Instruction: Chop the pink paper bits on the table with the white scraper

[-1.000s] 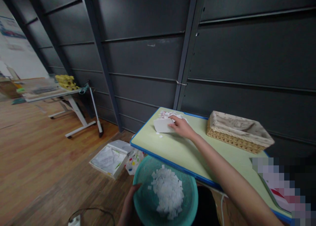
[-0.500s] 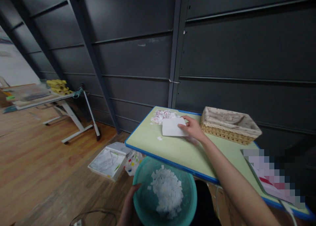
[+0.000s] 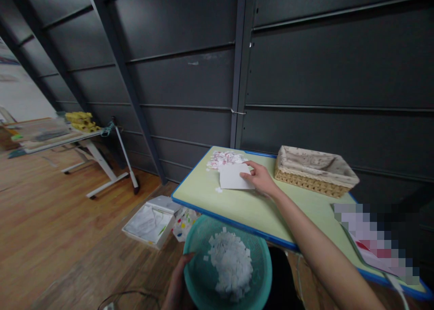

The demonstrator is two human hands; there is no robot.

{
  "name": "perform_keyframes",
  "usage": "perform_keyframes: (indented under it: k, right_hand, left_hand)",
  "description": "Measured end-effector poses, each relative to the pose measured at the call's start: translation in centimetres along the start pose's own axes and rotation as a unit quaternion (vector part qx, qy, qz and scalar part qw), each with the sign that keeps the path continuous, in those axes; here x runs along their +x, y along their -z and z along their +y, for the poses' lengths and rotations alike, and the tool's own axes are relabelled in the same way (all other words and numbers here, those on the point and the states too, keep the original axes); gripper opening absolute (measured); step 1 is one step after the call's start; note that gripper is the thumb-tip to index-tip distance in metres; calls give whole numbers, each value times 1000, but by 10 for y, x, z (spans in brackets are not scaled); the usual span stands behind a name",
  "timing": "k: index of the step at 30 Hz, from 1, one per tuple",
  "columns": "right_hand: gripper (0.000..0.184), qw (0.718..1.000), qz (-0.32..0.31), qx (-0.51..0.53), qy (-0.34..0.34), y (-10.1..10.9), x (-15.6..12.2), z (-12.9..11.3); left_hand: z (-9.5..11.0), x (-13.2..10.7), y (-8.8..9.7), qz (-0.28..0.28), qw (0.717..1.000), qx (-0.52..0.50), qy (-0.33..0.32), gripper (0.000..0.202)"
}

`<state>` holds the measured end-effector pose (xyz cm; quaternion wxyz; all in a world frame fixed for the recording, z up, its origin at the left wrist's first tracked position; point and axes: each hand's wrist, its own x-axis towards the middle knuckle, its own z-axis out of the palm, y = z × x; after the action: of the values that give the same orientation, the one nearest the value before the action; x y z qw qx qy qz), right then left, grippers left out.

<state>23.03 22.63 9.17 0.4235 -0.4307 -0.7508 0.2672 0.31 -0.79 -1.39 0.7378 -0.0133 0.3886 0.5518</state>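
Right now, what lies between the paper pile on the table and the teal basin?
In the head view: the white card in the right hand, a small white scrap near its lower left corner, then pale green tabletop and its blue edge.

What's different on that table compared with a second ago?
The right hand has drawn the white card rightward and a little nearer the person, so more of the pile of small pieces shows on the table. Nothing was visibly taken up or let go; the card was already in hand. The left hand stayed on the rim of the green basin, and the woven basket stayed put.
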Motion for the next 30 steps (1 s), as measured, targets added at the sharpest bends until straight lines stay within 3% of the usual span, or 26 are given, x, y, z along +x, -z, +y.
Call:
perform_keyframes:
  k: [4,7,14,19,26,30]
  right_hand:
    - [43,1000,-10,-11,-2,-1,-1,0]
    - [43,999,-8,-38,5,1,-1,-2]
    - [41,991,11,-131,27,7,-2,-9]
    - [41,985,26,-170,29,7,-3,-8]
    - [42,987,44,-154,12,10,-3,-12]
    - [43,996,29,-89,-4,10,-3,-14]
  left_hand:
    - [-4,3,5,45,998,47,-21,57]
    - [-3,5,9,38,998,34,-27,54]
    - [-4,7,11,27,998,42,-39,75]
    - [-5,8,13,37,998,46,-34,69]
    - [-2,8,13,45,997,49,-36,49]
    - [-3,9,14,37,998,44,-24,54]
